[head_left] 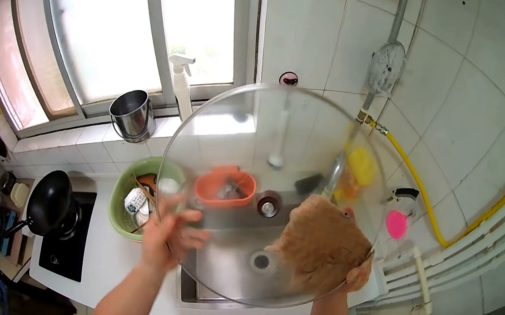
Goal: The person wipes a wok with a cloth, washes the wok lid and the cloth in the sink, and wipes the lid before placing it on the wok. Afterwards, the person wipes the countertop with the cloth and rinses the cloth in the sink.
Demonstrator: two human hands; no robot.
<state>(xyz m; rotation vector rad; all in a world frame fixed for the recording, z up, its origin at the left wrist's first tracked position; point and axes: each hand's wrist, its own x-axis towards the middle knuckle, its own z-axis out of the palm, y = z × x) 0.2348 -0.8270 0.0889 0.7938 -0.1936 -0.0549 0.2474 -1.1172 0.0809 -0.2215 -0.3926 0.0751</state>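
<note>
A large round clear glass tabletop [252, 121] is tilted above the sink, and things behind it show through. My left hand [169, 234] grips its left rim, with fingers spread against the glass and partly blurred. At the lower right rim, my right hand [358, 276] clasps a brown cloth [324, 246], which lies spread over the right part of the glass. Most of my right fingers are hidden by the cloth.
Below the glass is a steel sink [216, 272] with an orange basket [225, 188]. Left of it stand a green basket [118, 202] of dishes and a black wok [49, 202]. A metal bucket [132, 115] and spray bottle [181, 85] stand by the window. A yellow hose [419, 179] runs along the right wall.
</note>
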